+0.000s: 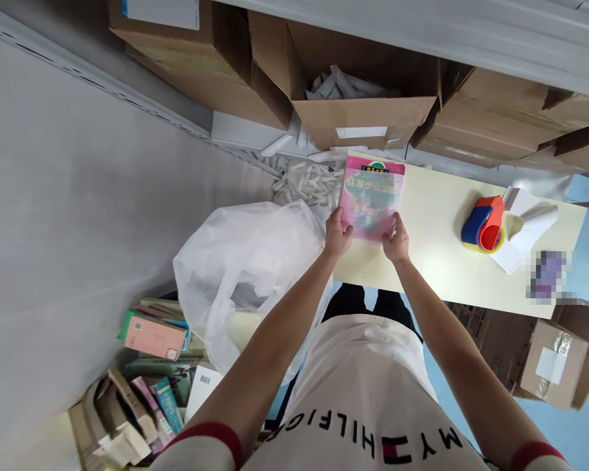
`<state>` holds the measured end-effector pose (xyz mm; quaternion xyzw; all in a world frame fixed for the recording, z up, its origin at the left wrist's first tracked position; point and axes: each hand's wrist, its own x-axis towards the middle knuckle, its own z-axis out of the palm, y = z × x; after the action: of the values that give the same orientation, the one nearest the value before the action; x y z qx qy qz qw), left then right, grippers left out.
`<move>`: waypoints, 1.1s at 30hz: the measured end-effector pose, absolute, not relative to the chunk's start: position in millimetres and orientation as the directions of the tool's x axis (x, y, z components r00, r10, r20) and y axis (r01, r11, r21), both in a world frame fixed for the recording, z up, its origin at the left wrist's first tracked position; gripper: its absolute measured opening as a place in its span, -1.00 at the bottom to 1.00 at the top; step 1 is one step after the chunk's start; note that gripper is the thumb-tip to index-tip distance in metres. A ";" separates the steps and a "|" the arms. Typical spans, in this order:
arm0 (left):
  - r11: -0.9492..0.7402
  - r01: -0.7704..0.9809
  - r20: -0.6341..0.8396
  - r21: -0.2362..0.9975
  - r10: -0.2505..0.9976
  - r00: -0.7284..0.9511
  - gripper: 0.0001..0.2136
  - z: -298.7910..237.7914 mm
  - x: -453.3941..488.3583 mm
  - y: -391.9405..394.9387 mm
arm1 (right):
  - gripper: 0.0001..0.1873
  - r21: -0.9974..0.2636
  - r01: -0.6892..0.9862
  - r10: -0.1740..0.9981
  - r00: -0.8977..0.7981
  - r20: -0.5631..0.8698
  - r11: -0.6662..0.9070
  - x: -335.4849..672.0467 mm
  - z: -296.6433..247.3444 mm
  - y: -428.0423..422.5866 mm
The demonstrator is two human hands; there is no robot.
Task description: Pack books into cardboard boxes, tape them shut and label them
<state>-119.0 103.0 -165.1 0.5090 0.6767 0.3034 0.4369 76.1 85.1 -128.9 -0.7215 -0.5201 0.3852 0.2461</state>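
Note:
A pink book (373, 199) with a green patch on its cover and a shiny surface is held by its two lower corners, over the left part of the cream tabletop (432, 261). My left hand (338, 234) grips the left lower corner, thumb on the cover. At the right lower corner, my right hand (396, 242) pinches the book the same way. The fingers beneath the book are hidden. Right of the hands stands a red and blue tape dispenser (485, 226) with a yellow-edged roll.
White paper sheets (530, 219) and a blurred purple item (548, 275) lie at the table's right. A translucent plastic bag (255, 248) bulges on the left. Cardboard boxes (368, 118) line the shelf behind. Stacked books (154, 337) sit lower left; a sealed carton (552, 363) lower right.

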 end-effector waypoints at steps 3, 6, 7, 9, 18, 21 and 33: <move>0.261 0.408 -0.243 0.875 0.965 -0.097 -0.44 -171.7 -120.6 101.3 | -0.22 -0.703 0.648 0.953 0.133 -0.273 -0.292 76.5 -125.3 90.7; 0.239 0.409 -0.223 0.881 0.971 -0.087 -0.44 -176.4 -121.4 100.3 | -0.23 -0.684 0.678 0.955 0.100 -0.278 -0.270 77.6 -124.1 94.4; 0.235 0.409 -0.221 0.882 0.972 -0.082 -0.43 -177.3 -121.4 100.4 | -0.22 -0.687 0.675 0.955 0.091 -0.283 -0.268 77.9 -124.3 95.0; 0.233 0.416 -0.227 0.879 0.972 -0.065 -0.40 -177.4 -121.1 100.9 | -0.18 -0.700 0.659 0.951 0.079 -0.299 -0.275 78.0 -125.0 94.7; 0.144 0.460 -0.158 0.876 0.987 -0.008 -0.25 -128.1 -100.8 89.1 | -0.07 -0.781 0.507 0.927 0.116 -0.357 -0.364 105.9 -99.1 49.0; 0.089 0.469 -0.108 0.879 0.994 0.015 -0.32 -98.9 -86.7 71.5 | -0.11 -0.808 0.434 0.915 0.139 -0.377 -0.399 128.9 -84.7 19.7; 0.274 0.372 -0.261 0.887 0.962 -0.087 -0.67 -37.9 -28.6 -52.2 | -0.23 -0.916 0.186 0.933 0.021 -0.359 -0.356 210.2 -46.7 -61.6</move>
<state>-28.6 -52.2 -37.9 0.5050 0.6600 0.3286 0.4488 210.2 -61.6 -46.7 -0.6242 -0.4481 0.5372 0.3479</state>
